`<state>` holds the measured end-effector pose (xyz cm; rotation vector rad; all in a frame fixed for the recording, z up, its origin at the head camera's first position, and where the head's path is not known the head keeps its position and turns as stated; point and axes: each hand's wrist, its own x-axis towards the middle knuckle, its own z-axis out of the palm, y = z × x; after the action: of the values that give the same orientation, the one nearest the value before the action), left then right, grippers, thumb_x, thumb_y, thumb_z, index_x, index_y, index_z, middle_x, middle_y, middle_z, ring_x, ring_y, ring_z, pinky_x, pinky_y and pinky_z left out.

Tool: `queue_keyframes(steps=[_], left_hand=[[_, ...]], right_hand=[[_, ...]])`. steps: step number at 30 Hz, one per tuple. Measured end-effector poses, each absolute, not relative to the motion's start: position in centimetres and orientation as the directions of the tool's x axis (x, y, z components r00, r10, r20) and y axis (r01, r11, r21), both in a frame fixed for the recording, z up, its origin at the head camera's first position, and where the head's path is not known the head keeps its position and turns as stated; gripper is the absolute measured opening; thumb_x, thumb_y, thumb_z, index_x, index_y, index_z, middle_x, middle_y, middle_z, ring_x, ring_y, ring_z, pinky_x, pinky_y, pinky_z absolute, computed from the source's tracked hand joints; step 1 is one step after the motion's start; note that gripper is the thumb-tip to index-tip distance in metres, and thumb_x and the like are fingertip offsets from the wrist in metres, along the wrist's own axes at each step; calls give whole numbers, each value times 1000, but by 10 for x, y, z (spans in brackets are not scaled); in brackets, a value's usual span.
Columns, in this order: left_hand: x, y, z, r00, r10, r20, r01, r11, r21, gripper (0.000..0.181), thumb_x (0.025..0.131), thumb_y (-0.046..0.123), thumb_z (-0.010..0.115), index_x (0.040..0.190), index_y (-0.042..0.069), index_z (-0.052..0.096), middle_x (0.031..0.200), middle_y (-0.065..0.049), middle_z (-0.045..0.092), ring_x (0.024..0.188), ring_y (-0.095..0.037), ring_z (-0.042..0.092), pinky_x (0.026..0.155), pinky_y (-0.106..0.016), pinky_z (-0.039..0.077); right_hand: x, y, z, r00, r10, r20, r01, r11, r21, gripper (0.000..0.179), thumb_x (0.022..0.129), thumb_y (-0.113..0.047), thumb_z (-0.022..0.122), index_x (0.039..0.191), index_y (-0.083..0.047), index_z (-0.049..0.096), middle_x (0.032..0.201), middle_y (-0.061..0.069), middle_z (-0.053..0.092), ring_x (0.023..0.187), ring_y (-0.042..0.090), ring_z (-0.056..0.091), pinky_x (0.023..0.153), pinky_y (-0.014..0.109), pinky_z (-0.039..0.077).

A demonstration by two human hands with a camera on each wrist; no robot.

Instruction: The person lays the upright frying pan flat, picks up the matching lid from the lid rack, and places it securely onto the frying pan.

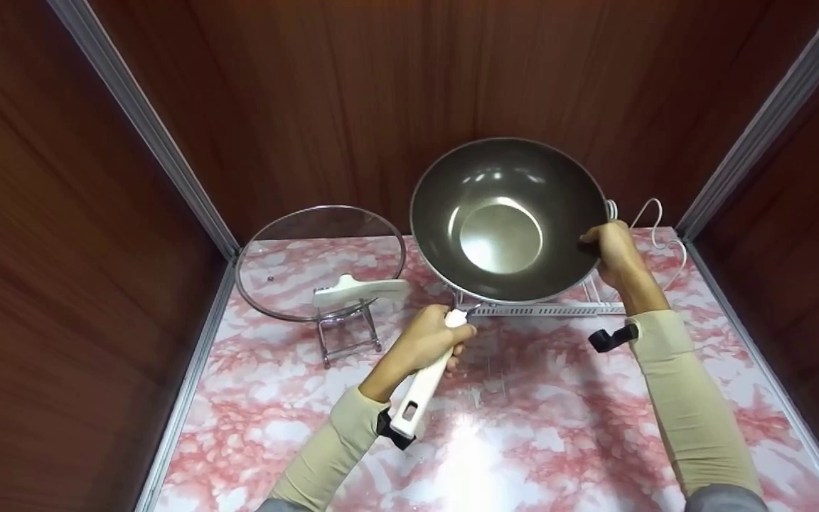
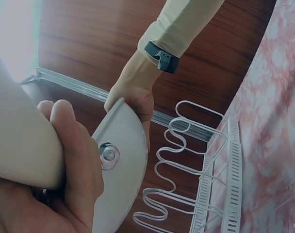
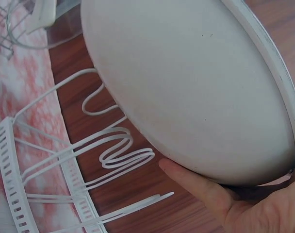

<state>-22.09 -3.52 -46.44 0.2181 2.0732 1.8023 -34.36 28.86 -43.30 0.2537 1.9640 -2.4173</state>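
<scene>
A deep wok (image 1: 502,227), dark inside and cream outside, is held up in both hands above a white wire rack (image 2: 232,179), its inside turned toward the head camera. My left hand (image 1: 431,338) grips the cream handle (image 1: 420,398) near the end where it joins the pan. At the wok's right rim, my right hand (image 1: 617,249) pinches the edge, thumb on the inner side and fingers on the outside. The right wrist view shows the wok's pale outer wall (image 3: 186,87) apart from the rack's wire loops (image 3: 123,150).
A glass lid (image 1: 320,263) with a cream knob piece (image 1: 360,290) leans in a small metal stand (image 1: 349,341) to the left. Wood-grain panels (image 1: 352,92) with metal corner strips enclose the red-and-white patterned table (image 1: 274,412) at the back and sides.
</scene>
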Motion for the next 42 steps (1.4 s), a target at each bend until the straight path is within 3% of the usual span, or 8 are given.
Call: queue_keyframes(steps=[12,23,34,42], left_hand=[[-225,-38,-465,-908,366,-203,-139,194,971,13,95,11,68,93,8,56,60,-1,55,39,-9,50,39,-25,48],[-228,-44,-462,-880,417,-227,-154,203,967,13,94,10,70,93,7,57,63,-3,56,42,-10,52,43,-25,51],[-224,-54,-460,-850,472,-234,-134,235,963,21,95,10,69,107,3,54,67,-6,58,46,-13,55,45,-27,53],[-220,-62,-461,-853,452,-263,-118,324,939,45,94,11,72,131,-3,49,75,-9,58,47,-14,58,45,-28,54]], right_hand=[[-340,284,-437,-968,190,-163,120,-221,-968,37,91,9,48,62,-13,56,61,-6,54,58,8,58,59,21,53],[-336,282,-447,-955,222,-196,114,-336,-935,35,88,7,47,60,-13,53,62,-4,55,60,10,60,61,23,55],[-334,281,-447,-944,250,-213,116,-354,-928,35,85,8,47,57,-12,53,61,-3,53,58,12,57,58,25,53],[-333,281,-449,-931,299,-209,96,-351,-931,34,83,9,47,56,-10,54,59,-3,54,55,11,56,53,24,51]])
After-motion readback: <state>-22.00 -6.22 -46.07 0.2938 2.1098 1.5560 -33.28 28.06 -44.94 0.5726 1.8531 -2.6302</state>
